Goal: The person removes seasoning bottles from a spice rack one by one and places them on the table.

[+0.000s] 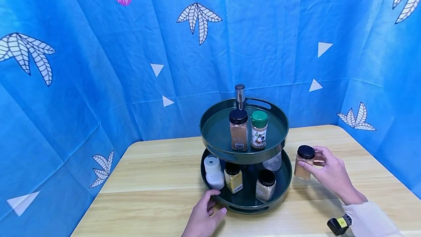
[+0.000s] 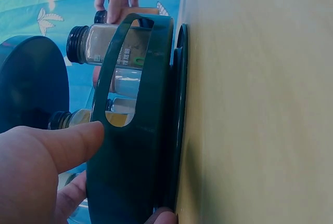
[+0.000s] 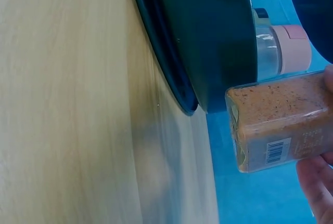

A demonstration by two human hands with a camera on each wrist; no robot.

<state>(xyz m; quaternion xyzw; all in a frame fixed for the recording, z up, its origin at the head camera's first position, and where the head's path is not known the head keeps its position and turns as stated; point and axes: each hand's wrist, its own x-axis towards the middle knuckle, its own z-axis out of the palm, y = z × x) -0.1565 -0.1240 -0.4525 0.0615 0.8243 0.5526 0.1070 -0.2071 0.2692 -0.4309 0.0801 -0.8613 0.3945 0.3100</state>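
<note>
My right hand (image 1: 332, 171) holds a square spice jar (image 1: 303, 169) with a black lid and orange-brown powder, just right of a two-tier dark green rack (image 1: 245, 209). In the right wrist view, the jar (image 3: 281, 125) shows a barcode, and its base is apart from the rack. At the front left of the lower tray, my left hand (image 1: 204, 215) touches the rim, one finger reaching over it. The left wrist view shows the thumb (image 2: 83, 138) at the tray wall beside the handle slot; part of that hand is cut off.
On the lower tray stand a white-capped bottle (image 1: 213, 173), a yellow spice jar (image 1: 234, 182) and a black-lidded jar (image 1: 264, 187). The upper tray (image 1: 213, 127) carries a brown spice jar (image 1: 239, 134), a green-capped shaker (image 1: 259, 131) and a silver-topped bottle (image 1: 240, 98). Blue curtains (image 1: 263, 46) surround the wooden table (image 1: 148, 182).
</note>
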